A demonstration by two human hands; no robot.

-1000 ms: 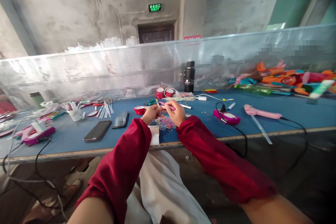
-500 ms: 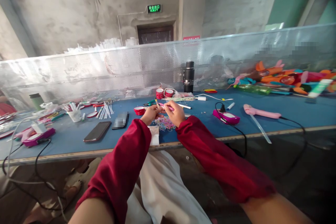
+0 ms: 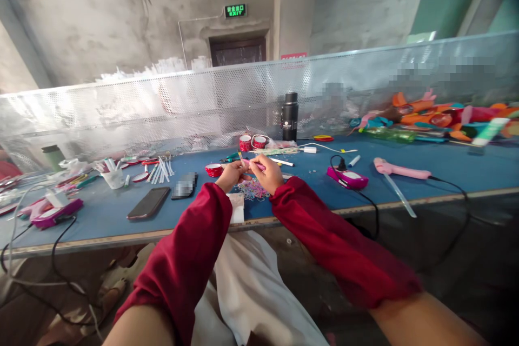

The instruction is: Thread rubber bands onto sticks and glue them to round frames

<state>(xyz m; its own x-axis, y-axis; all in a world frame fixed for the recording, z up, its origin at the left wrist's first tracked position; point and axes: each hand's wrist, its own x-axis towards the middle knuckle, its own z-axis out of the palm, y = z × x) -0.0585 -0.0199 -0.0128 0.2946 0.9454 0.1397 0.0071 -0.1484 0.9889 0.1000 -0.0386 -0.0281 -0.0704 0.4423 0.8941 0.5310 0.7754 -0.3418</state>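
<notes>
Over the table's near edge, my left hand (image 3: 232,174) is closed, fingers pinched round a thin pale stick (image 3: 240,158) that points up. Beside it, my right hand (image 3: 270,174) is closed on a pink pen-shaped tool (image 3: 257,165), its tip close to the left fingers. What lies between the fingertips is too small to make out. Below both hands is a loose pile of small coloured rubber bands (image 3: 252,190). White paper (image 3: 237,212) lies at the table edge under my left wrist. A red tape roll (image 3: 213,170) sits just left of my left hand.
On the blue table (image 3: 300,194) are a phone (image 3: 148,203), a dark pixelated item (image 3: 184,186), a cup of sticks (image 3: 112,177), a black bottle (image 3: 290,117), a purple power strip (image 3: 347,178) and a corded pink glue gun (image 3: 401,169). A perforated metal screen (image 3: 182,111) runs behind.
The view has shifted slightly. Both hands stay together over the rubber bands, still holding the stick and the pink tool, with only a slight change at the fingers.
</notes>
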